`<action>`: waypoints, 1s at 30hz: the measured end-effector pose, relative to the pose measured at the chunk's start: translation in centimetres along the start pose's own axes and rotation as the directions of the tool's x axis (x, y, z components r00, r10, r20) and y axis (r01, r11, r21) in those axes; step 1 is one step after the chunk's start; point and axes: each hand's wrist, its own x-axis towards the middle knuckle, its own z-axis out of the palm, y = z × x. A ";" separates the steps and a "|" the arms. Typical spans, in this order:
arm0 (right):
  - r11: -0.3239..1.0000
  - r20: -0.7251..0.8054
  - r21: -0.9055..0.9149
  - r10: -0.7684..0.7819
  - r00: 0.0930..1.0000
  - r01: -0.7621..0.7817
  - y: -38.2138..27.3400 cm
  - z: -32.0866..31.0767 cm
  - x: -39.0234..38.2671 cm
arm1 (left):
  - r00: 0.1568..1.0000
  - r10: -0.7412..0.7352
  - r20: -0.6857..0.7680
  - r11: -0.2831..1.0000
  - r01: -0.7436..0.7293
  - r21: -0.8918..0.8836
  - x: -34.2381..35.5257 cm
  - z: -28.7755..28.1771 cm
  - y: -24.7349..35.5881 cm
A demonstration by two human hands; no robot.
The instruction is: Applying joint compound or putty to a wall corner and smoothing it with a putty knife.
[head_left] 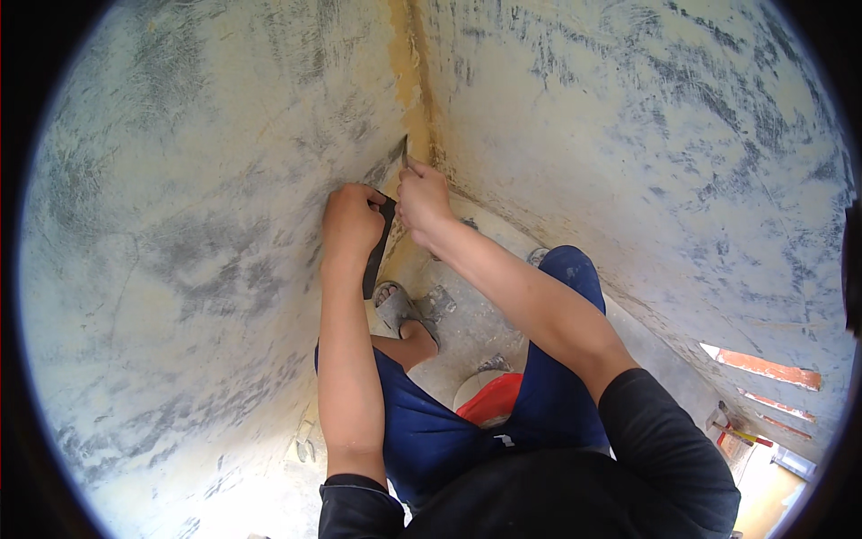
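My left hand (353,220) is closed on the upper part of a long black flat plate (381,248), which hangs down beside the left wall (206,207). Whether this plate is a trowel or a board, I cannot tell. Just to its right, my right hand (424,198) grips a putty knife (405,148). The knife's thin dark blade points up at the left wall, close to the inside corner, and seems to touch it. A rough yellowish strip (409,85) runs down that corner. The knife's handle is mostly hidden in my fingers.
The right wall (628,135) is smeared white and grey and has slots (768,368) low at the right. Beneath me is a stained grey floor (467,314) with a sandalled foot (395,305). Something red (492,400) shows between my legs.
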 end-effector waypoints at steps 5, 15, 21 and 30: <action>0.982 -0.083 -0.160 -0.115 0.990 0.101 1.0 0.3 1.1 | 1.000 0.029 -0.008 1.000 -0.029 0.003 0.2 0.1 0.0; 0.999 0.018 0.018 0.047 0.999 -0.047 -1.0 -0.7 2.4 | 1.000 0.026 -0.012 1.000 -0.026 0.004 0.2 -0.1 -0.5; 0.997 -0.012 -0.059 0.055 0.998 -0.056 -0.4 0.2 0.4 | 1.000 0.013 -0.005 1.000 -0.013 0.013 0.0 -0.2 -0.8; 0.983 -0.060 0.131 0.138 0.989 -0.130 -0.2 -1.1 3.4 | 1.000 0.015 -0.014 1.000 -0.015 -0.008 0.1 0.0 0.3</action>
